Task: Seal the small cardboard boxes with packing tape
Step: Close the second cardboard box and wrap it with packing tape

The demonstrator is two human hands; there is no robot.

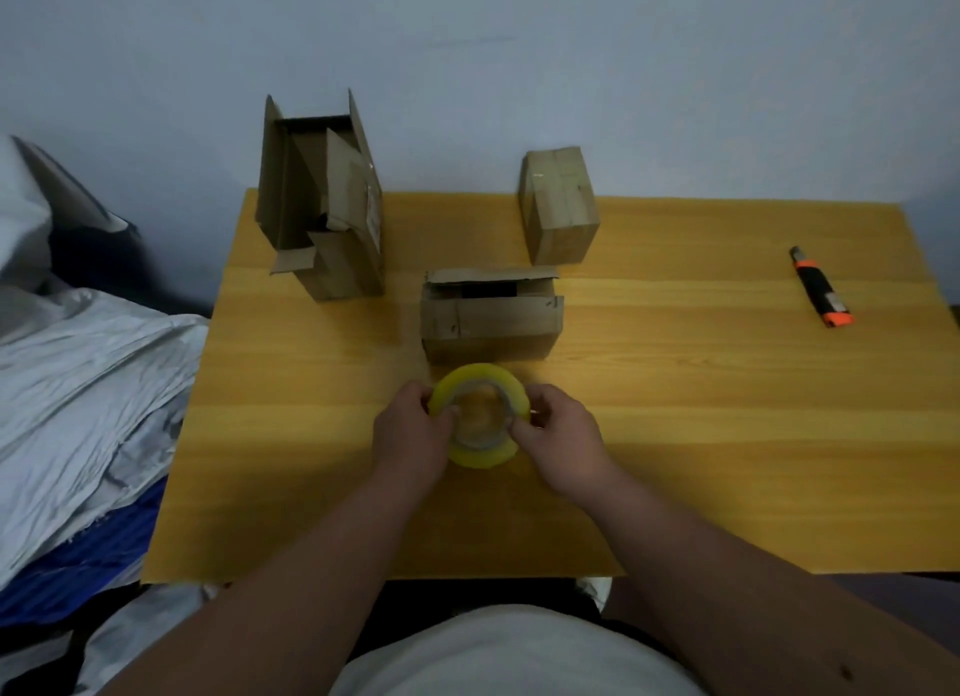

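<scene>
Wooden desk (pixel 675 435) against a pale wall: left hand (pixel 410 435) and right hand (pixel 561 435) both pinch the yellow tape roll (pixel 480 378), held just above the desk. Beyond it sits an unsealed box (pixel 491 326); farther back, an open box (pixel 322 201) and a closed box (pixel 558 206). Far right lies a cutter (pixel 821 292).

Left hand (pixel 410 430), right hand (pixel 558 438), fingers curled inward.

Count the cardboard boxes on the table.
3: an open tall box back left, a closed box back centre-right, an unsealed box in the middle. None seem hidden.
</scene>
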